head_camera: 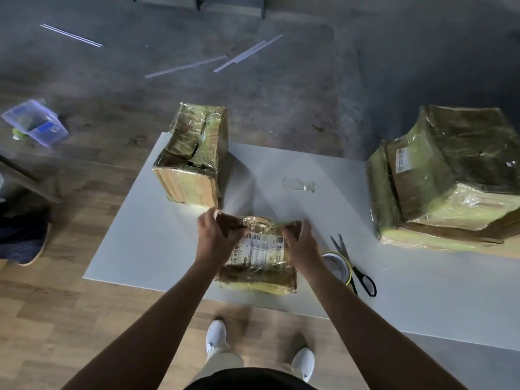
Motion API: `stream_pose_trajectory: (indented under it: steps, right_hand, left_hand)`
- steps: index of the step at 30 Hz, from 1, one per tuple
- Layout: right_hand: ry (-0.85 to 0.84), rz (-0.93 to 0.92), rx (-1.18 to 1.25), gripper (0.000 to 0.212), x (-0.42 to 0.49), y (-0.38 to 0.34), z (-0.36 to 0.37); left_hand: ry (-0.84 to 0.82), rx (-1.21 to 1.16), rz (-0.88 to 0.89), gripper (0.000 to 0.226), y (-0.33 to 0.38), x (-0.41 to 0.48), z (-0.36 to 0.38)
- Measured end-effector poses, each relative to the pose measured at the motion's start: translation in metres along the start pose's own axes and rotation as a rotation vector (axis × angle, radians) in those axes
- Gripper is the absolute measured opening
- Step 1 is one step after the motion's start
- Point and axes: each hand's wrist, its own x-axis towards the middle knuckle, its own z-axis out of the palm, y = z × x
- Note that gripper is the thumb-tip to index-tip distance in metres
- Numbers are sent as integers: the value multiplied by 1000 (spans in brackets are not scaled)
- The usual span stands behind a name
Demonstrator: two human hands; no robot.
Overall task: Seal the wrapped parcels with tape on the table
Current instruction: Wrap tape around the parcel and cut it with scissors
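A small brown parcel (261, 260) wrapped in clear film, with a white shipping label on top, lies at the near edge of the white table (157, 237). My left hand (216, 235) grips its far left corner and my right hand (302, 243) grips its far right corner. A roll of tape (336, 267) lies just right of my right hand, with black-handled scissors (356, 266) beside it. A taller wrapped box (192, 156) stands at the table's far left. A large wrapped parcel (450, 178) sits at the far right.
A crumpled scrap of clear film (299, 184) lies mid-table. On the floor are a clear plastic box (35, 122) at left, thin white strips (213, 59) farther off, and a dark shoe (24, 240). My white shoes (216, 337) stand at the table's near edge.
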Motion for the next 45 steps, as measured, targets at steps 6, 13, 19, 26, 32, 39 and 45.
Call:
stream_pose_trajectory:
  steps: [6, 13, 19, 26, 32, 39, 45]
  right_hand:
    - [63, -8, -52, 50, 6, -8, -4]
    - [32, -230, 258, 22, -3, -33, -48]
    - [138, -218, 339, 10, -5, -16, -64]
    - [59, -235, 392, 25, 4, -13, -77]
    - [93, -94, 714, 24, 6, -17, -86]
    - [109, -1, 399, 51, 5, -27, -85]
    - [407, -473, -315, 77, 0, -55, -74]
  left_hand:
    - [-352, -432, -423, 73, -16, -22, -6]
    - [-170, -699, -218, 21, 33, -19, -4]
    - [-505, -714, 12, 47, 56, -15, -23]
    - [-478, -525, 212, 67, 74, -4, -18]
    - [-278, -413, 361, 74, 71, 4, -15]
    - [-109, -277, 355, 94, 69, 15, -8]
    - [-55, 8, 565, 81, 73, 29, -19]
